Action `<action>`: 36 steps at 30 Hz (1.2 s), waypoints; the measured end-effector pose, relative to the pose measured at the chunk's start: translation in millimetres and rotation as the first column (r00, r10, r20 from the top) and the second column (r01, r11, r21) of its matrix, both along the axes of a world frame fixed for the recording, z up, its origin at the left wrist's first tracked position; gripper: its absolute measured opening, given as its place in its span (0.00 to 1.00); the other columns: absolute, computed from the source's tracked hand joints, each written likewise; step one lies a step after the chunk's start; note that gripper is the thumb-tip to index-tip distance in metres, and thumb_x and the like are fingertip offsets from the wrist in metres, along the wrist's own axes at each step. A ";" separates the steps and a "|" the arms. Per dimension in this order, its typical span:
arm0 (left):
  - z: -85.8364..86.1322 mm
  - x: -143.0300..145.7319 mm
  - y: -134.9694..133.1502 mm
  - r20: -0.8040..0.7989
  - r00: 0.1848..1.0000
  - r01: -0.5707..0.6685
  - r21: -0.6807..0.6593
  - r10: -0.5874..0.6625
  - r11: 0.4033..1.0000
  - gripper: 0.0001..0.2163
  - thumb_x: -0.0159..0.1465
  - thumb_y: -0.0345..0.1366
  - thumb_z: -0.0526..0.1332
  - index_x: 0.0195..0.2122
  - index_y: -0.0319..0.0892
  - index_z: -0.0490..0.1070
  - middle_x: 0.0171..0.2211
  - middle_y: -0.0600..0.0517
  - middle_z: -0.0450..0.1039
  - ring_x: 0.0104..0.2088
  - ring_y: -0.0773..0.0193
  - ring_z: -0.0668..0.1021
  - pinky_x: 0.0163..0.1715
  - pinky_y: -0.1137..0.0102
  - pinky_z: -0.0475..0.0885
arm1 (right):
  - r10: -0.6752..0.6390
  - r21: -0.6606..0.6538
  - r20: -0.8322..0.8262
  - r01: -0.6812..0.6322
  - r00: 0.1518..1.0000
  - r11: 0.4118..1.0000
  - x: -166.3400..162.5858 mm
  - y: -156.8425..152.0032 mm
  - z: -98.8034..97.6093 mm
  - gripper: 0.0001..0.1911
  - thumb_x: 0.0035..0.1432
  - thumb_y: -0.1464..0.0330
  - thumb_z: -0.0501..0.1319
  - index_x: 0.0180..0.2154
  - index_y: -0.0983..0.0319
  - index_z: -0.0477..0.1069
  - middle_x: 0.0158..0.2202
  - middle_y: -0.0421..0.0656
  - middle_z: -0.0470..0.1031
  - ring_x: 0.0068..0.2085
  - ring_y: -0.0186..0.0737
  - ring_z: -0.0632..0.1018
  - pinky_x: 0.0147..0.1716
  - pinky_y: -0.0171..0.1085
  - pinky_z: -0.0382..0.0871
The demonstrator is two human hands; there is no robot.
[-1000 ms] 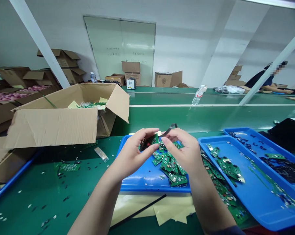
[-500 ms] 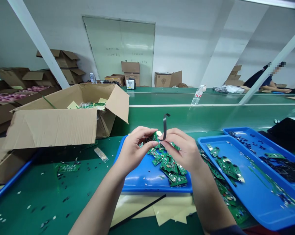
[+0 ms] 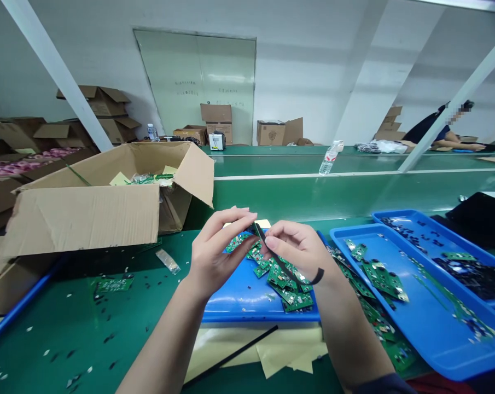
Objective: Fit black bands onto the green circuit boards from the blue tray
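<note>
My left hand (image 3: 212, 249) pinches a small circuit board (image 3: 254, 227) between thumb and fingers; it is turned nearly edge-on and mostly hidden. My right hand (image 3: 302, 249) is closed on a bendy black strip (image 3: 286, 268), which looks like adhesive tape or foam. One end of the strip meets the board at my left fingertips; the other curls down past my right palm. Beneath both hands, green circuit boards (image 3: 288, 282) lie heaped in a blue tray (image 3: 231, 309). In front of this tray, another straight black strip (image 3: 234, 353) rests across yellowish paper sheets (image 3: 290, 350).
An open cardboard box (image 3: 83, 213) stands at the left. Two blue trays (image 3: 425, 323) with boards and black pieces are on the right. Small scraps (image 3: 108, 336) litter the green bench. A water bottle (image 3: 330, 158) stands farther back, and a person (image 3: 427, 128) leans over at far right.
The black strip has swung from standing upright to slanting down rightward across my right hand. The board has turned edge-on, and my left fingers have straightened over it.
</note>
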State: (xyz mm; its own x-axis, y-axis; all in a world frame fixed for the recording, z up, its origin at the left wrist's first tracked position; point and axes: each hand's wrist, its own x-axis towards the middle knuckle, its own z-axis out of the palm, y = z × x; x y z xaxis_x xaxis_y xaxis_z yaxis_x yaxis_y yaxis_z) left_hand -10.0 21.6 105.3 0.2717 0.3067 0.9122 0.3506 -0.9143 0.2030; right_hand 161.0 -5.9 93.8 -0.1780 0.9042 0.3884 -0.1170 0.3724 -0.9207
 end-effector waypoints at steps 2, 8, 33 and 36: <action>0.1 -0.7 2.0 0.011 1.000 -0.013 0.054 0.012 0.998 0.16 0.57 0.28 0.66 0.47 0.46 0.73 0.42 0.50 0.75 0.42 0.62 0.78 0.43 0.67 0.76 | 0.010 -0.001 -0.046 -0.010 0.999 1.000 -0.5 -0.8 1.2 0.13 0.53 0.59 0.65 0.27 0.63 0.71 0.23 0.40 0.75 0.24 0.32 0.76 0.25 0.32 0.72; -2.4 -0.7 4.9 0.104 0.985 0.143 -0.029 -0.139 0.989 0.17 0.55 0.30 0.69 0.46 0.45 0.75 0.35 0.50 0.75 0.34 0.66 0.78 0.34 0.72 0.77 | 0.275 -0.143 -0.195 -0.304 0.942 0.942 -4.1 1.4 6.4 0.15 0.51 0.60 0.66 0.22 0.63 0.68 0.18 0.37 0.72 0.18 0.30 0.72 0.19 0.30 0.69; -13.7 8.7 2.9 0.492 0.804 0.576 -0.501 -0.334 0.646 0.15 0.60 0.35 0.64 0.48 0.50 0.75 0.41 0.49 0.76 0.43 0.63 0.77 0.43 0.71 0.72 | -0.206 0.101 0.025 0.202 0.978 0.974 -6.4 -4.4 5.3 0.19 0.57 0.67 0.62 0.51 0.56 0.65 0.22 0.35 0.72 0.24 0.35 0.76 0.25 0.36 0.73; -9.9 5.7 1.0 0.416 0.854 0.511 -0.555 -0.312 0.656 0.14 0.60 0.37 0.64 0.48 0.49 0.75 0.39 0.49 0.76 0.39 0.64 0.77 0.39 0.72 0.71 | -0.343 0.273 0.091 0.307 0.935 0.912 -2.7 -2.3 4.0 0.04 0.58 0.69 0.60 0.37 0.60 0.71 0.28 0.39 0.76 0.27 0.34 0.77 0.28 0.35 0.73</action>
